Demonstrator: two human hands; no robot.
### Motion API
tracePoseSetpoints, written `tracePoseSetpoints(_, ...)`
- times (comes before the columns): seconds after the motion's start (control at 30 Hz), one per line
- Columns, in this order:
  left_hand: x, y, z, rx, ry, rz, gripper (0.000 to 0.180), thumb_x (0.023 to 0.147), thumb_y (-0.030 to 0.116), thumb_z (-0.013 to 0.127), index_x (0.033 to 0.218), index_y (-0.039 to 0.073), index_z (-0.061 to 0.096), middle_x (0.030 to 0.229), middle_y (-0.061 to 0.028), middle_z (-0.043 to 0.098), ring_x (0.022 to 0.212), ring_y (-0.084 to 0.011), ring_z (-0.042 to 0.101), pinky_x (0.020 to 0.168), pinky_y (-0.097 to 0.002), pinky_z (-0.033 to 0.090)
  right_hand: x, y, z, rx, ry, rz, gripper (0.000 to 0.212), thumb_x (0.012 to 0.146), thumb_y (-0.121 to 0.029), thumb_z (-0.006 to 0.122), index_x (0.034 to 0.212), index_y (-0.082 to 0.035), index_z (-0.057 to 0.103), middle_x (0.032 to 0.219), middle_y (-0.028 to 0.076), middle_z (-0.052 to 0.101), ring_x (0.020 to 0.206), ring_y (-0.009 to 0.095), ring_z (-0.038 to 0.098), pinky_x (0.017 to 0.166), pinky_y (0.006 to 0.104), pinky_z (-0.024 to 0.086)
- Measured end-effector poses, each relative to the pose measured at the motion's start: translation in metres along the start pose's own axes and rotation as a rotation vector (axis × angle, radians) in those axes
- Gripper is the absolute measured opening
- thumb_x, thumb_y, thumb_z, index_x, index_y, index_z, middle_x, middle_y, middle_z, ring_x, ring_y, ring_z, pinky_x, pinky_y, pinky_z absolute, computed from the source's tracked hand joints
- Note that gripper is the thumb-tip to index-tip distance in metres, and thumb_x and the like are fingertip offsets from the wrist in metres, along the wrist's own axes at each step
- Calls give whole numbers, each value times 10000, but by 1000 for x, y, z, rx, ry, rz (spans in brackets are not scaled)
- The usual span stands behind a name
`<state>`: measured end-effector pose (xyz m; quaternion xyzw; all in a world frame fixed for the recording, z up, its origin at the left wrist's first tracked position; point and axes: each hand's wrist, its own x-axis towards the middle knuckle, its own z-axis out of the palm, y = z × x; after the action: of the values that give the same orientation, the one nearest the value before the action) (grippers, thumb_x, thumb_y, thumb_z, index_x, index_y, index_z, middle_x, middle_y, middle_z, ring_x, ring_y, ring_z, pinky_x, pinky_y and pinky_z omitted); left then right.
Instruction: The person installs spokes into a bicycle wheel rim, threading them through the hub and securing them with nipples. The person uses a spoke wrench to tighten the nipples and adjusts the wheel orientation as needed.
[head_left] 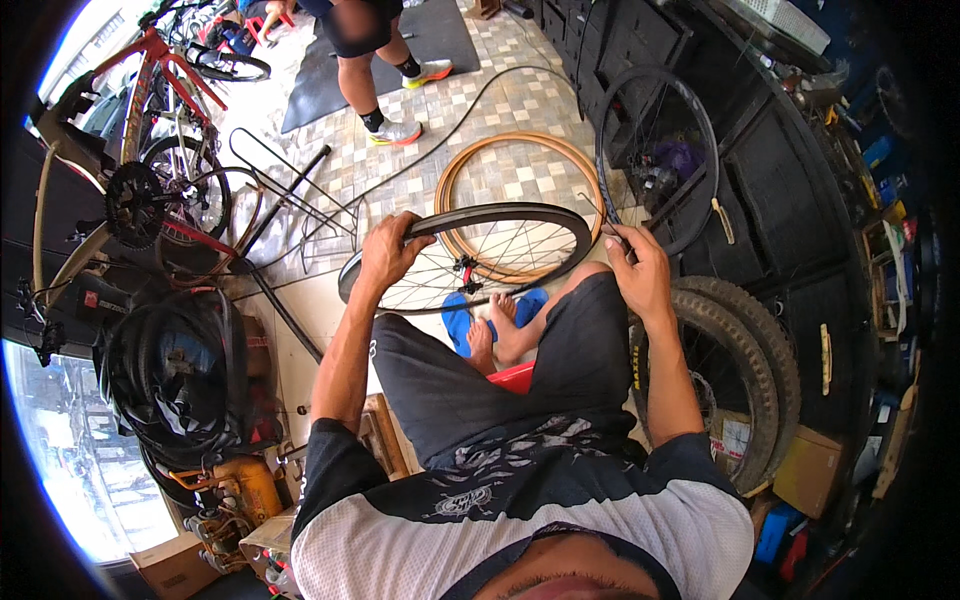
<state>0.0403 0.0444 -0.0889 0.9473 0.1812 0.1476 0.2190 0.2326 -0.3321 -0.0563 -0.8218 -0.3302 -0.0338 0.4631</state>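
A bicycle wheel (500, 212) with a black rim, thin spokes and a red-marked hub (466, 268) stands tilted in front of my knees. My left hand (392, 250) is closed round the left part of its rim, thumb on the upper edge. Just beyond the wheel's right side, my right hand (640, 268) pinches thumb against fingers. A small dark thing shows at those fingertips, too small to name. Behind the wheel, tan hoop-shaped tires (455, 180) lie on the tiled floor.
Another wheel (708, 125) leans on black cabinets (760, 190); knobby tires (770, 365) stand by my right leg. At left are a red bike frame (178, 72) and coiled black tubes (165, 380). A black hose (470, 105) crosses the floor. A person (358, 85) stands ahead.
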Motion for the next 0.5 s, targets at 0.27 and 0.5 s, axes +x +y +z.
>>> tracePoseSetpoints(0.27,56,47,-65,98,68,174,421,908,424,802,1119,74,704,918,-171,718,852,-384,692,748,-487,535,19,10,-21,-69,60,-23,266,1002,-163,698,1214,-6,736,980,132,693,847,250,663,757,368,510)
tracePoseSetpoints(0.5,71,100,-176,-46,170,309,377,894,273,850,1145,42,690,981,-164,751,851,-278,719,765,-403,551,55,13,-50,-46,243,-134,277,977,-243,756,1163,-37,754,957,136,663,878,293,673,792,403,524)
